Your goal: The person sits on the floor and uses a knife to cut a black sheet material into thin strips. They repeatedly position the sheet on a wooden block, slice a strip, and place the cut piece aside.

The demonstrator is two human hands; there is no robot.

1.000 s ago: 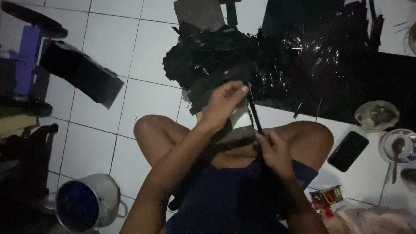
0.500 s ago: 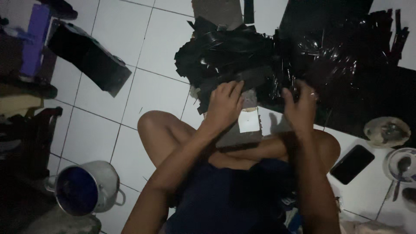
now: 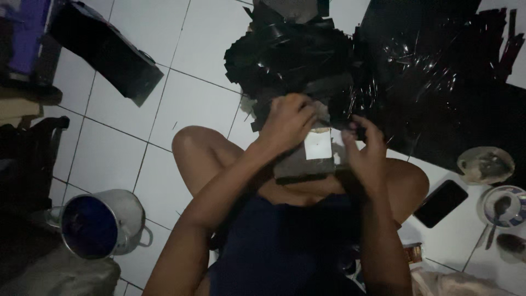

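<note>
I see the white tiled floor (image 3: 192, 104) taking up most of the view, with its widest bare stretch at centre left, between the dark slab-like object (image 3: 107, 52) at upper left and my left knee. Black glossy plastic sheeting (image 3: 438, 82) covers the upper right, its ragged edges running down toward the dishes, and just left of it a heap of black cut pieces (image 3: 287, 52) sits right in front of my hands, touching the sheeting's edge. At lower left a metal pot (image 3: 101, 225) with a blue inside stands well apart from my legs, with dark furniture crowding the left border beyond it. On my lap rests a grey flat board (image 3: 304, 167) bearing a small white square patch (image 3: 318, 145); its far edge meets the heap. My left hand (image 3: 287, 123) curls down over the board's top left part, fingers bent, though I cannot tell whether it grips anything under them. My right hand (image 3: 364, 151) rests at the board's right edge, fingers partly bent around a thin dark piece; the grip itself is too dim to judge. To the right, a black phone (image 3: 441, 203) lies flat on the tiles just beside my right knee, near a round dish (image 3: 485, 164) and a cup with a spoon (image 3: 501, 205), leaving little bare floor on that side.
</note>
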